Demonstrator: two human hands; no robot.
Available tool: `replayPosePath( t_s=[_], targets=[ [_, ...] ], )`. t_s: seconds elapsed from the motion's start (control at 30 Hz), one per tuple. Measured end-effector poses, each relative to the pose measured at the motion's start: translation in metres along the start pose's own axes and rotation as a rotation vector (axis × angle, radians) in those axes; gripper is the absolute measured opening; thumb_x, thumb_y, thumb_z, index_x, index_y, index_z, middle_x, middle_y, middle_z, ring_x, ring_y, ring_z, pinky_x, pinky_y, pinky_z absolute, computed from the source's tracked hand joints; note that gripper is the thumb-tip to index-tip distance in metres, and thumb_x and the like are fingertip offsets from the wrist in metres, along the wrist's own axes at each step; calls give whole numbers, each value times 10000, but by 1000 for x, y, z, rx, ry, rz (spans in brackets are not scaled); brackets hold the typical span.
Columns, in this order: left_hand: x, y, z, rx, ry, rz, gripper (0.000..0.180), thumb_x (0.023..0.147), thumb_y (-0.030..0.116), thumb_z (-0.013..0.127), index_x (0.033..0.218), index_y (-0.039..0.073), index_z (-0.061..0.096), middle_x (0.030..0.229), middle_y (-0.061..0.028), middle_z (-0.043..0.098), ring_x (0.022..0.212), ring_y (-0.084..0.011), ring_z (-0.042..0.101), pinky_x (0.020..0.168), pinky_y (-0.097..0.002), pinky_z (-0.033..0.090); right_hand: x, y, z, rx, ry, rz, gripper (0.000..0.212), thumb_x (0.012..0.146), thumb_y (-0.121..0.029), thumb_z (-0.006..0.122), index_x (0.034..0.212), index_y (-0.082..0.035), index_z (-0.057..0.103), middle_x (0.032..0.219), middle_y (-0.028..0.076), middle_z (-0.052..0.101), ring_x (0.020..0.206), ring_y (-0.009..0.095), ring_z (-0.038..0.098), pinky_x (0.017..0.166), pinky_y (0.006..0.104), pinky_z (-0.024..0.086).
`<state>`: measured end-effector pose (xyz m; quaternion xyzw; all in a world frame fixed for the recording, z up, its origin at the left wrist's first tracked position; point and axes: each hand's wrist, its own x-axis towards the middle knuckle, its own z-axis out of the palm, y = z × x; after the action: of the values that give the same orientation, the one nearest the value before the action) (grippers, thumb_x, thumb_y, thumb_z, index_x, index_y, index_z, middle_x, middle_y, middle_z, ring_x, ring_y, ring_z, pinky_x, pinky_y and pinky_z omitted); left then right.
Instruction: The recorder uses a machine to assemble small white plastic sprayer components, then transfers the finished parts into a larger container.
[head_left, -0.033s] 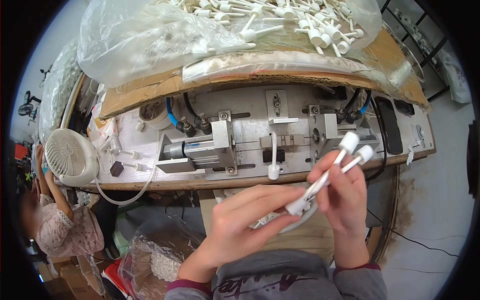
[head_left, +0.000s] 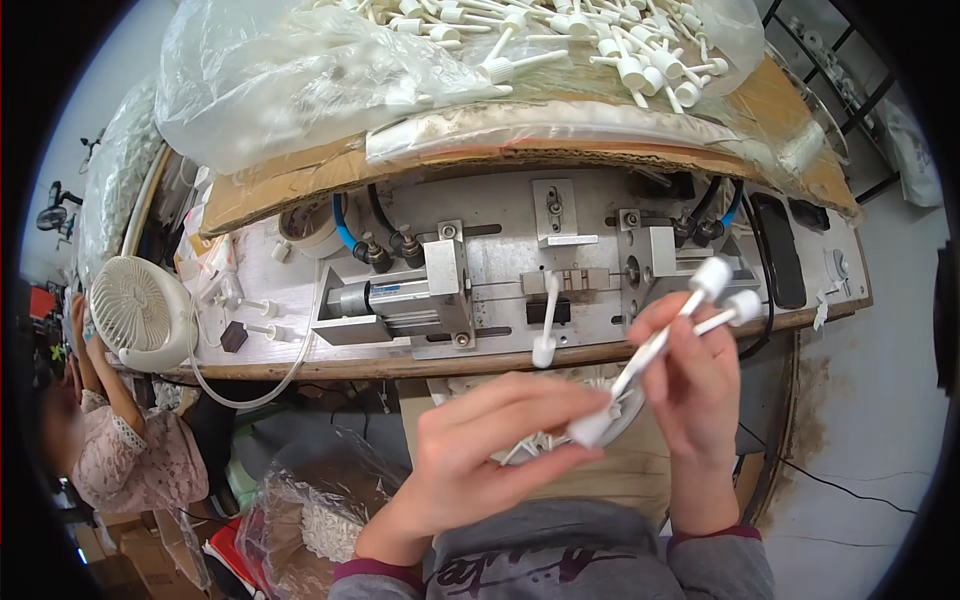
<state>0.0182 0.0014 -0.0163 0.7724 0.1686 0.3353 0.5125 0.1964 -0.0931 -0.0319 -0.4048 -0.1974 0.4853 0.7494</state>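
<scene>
Over bench, both hands w/ white droppers, unchanged.

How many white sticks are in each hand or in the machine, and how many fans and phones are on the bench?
Sticks in right hand: 2
Sticks in left hand: 1
Sticks in machine: 1
Fan: 1
Phone: 1
Total: 6

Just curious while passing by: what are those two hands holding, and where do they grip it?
Right hand grips thin white plastic capped sticks mid-stem. Left hand pinches the lower capped end of one white stick.
</scene>
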Motion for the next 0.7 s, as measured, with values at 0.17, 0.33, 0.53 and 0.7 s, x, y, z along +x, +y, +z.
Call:
replayPosePath(
  t_s=[0.17, 0.33, 0.53, 0.7],
  targets=[
    [-5, -12, -3, 365, 75, 110, 373, 666, -4, 806, 1030, 21, 727, 1105, -123, 694, 771, -195, 666, 671, -297, 555, 8, -4, -4, -405, 217, -330, 198, 974, -83, 581, 1115, 45, 635, 1034, 149, 681, 749, 128, 641, 622, 221, 517],
    [3, -39, 16, 816, 29, 180, 347, 682, 99, 810, 1017, 60, 728, 1179, -86, 695, 670, -158, 639, 589, -268, 480, 1, -4, 0, -720, 174, -437, 219, 945, -14, 596, 1142, 59, 657, 1125, 193, 652, 934, 266, 711, 789, 296, 593],
    [17, -39, 13, 947, -73, 176, 309, 700, 148, 803, 995, 87, 733, 1191, -68, 694, 602, -135, 617, 549, -263, 446, -3, -2, -1, -1099, 162, -593, 225, 853, 22, 695, 1075, 62, 697, 1039, 214, 698, 893, 226, 720, 752, 283, 602],
    [17, -35, 9, 775, -67, 109, 376, 681, 148, 835, 1035, 75, 730, 1142, -84, 707, 616, -131, 635, 574, -252, 489, 7, 2, -11, -1449, 12, -1060, 313, 741, 52, 742, 1053, 53, 712, 1025, 207, 708, 801, 234, 722, 646, 272, 595]
  ],
)
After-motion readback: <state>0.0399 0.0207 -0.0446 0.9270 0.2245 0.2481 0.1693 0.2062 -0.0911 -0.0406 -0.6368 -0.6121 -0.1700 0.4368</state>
